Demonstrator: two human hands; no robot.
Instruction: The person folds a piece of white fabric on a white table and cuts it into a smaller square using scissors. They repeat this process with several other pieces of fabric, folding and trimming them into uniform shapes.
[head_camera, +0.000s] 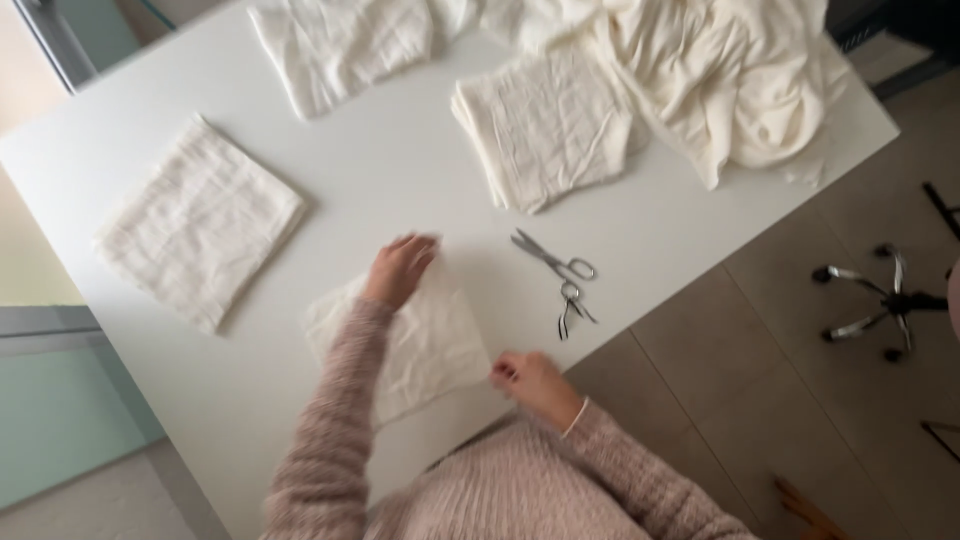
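Near the front edge of the white table, a small square of white cloth lies flat, just beside the scissors to its right. Left hand rests palm down on the far corner of the cloth, fingers spread and flat, pinning it rather than gripping. Right hand sits at the near right corner, fingers curled together, seemingly pinching the edge, though the pinch itself is too small to confirm. Cloth looks thin, light and limp, slightly crinkled; it likely slides easily on the smooth top and flops when lifted, so corners or edges are the best places to hold. Folded cloth stacks and a loose heap of fabric lie further back.
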